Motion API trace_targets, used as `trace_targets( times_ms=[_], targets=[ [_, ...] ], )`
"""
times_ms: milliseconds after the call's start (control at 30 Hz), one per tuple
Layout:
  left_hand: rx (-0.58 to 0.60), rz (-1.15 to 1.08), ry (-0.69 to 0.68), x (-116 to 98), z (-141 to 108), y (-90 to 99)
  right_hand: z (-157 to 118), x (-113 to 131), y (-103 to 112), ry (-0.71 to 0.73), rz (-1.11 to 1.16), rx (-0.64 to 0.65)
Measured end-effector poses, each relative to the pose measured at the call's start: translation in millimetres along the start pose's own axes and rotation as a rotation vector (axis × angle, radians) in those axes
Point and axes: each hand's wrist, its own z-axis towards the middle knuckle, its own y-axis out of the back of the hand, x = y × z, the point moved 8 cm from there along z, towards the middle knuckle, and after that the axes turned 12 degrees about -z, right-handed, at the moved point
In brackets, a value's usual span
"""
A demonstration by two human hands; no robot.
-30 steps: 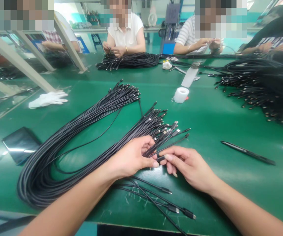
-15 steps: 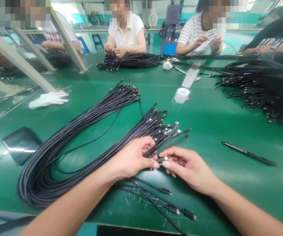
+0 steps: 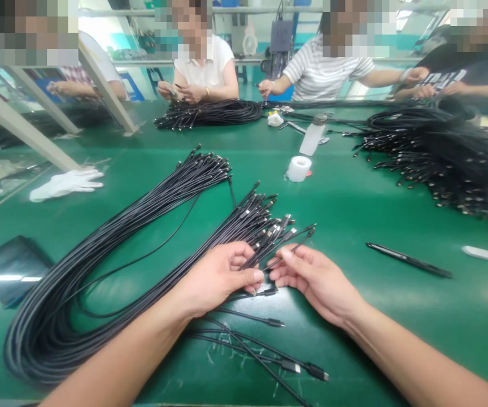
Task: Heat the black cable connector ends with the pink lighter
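Observation:
A thick bundle of black USB cables (image 3: pixel 27 333) lies in a U on the green table, its connector ends pointing right. My left hand (image 3: pixel 222 274) is closed around several cables near the ends of the lower arm of the U. Just to the right, my right hand (image 3: pixel 316 282) pinches one thin black cable between thumb and fingers, close below its tip. Several separate cables with plugs, one plug (image 3: pixel 275 323) among them, lie on the table under and in front of my left hand.
A black pen (image 3: pixel 409 260) lies to the right. Farther back are a white tape roll (image 3: pixel 299 169), a bottle (image 3: pixel 313 135) and more cable heaps (image 3: pixel 447 152). A white glove (image 3: pixel 66 185) and a dark flat pouch (image 3: pixel 13 271) are at left. Several people sit across the table.
My right hand has moved from a USB plug to a neighbouring thin cable. That plug now lies lower, by the loose cables. The view has shifted slightly right; a co-worker across has spread their arms.

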Motion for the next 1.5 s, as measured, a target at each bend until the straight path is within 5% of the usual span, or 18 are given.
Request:
trace_targets(
  times_ms=[167, 400, 1067, 1500],
  targets=[
    [-0.011, 0.161, 0.008, 4, 2, 1.9, 3, 24, 25, 0.189, 0.141, -0.185],
    [0.005, 0.163, 0.033, 5, 2, -0.9, -3, 42, 29, 0.346, 0.07, -0.238],
    [-0.04, -0.03, 0.01, -2, 0, 0.5, -3, 30, 16, 0.217, 0.042, -0.107],
    [0.033, -0.021, 0.04, 0, -2, -5.6, -3, 26, 11, 0.179, -0.109, -0.075]
  ],
)
